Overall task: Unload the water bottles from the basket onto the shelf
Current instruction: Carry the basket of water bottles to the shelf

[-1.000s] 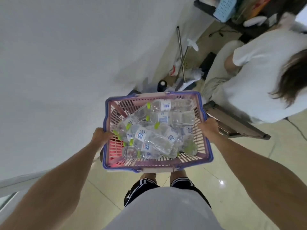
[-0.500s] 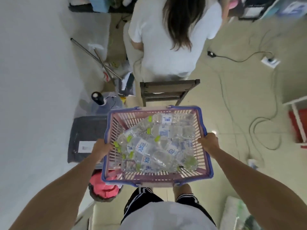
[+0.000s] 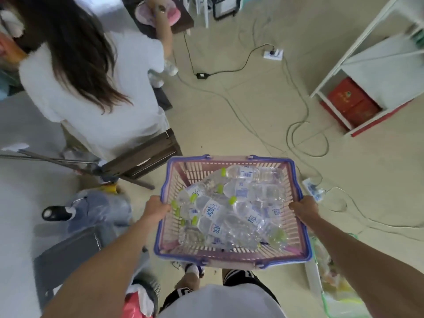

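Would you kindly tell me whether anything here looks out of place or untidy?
Yes. The water bottles lie jumbled at all angles in the basket, none upright. Loose cables sprawl in loops over the floor between the basket and the shelf, which might trip the carrier.

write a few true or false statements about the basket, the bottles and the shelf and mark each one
1. The left hand and the right hand each grip a side rim of the basket. True.
2. The basket is empty. False: water bottles with green caps fill it.
3. The basket rests on the shelf. False: it is held above the floor, and the shelf stands apart at the upper right.
4. Red boxes sit on the shelf's lowest level. True.
5. The bottles stand upright. False: they lie piled on their sides.
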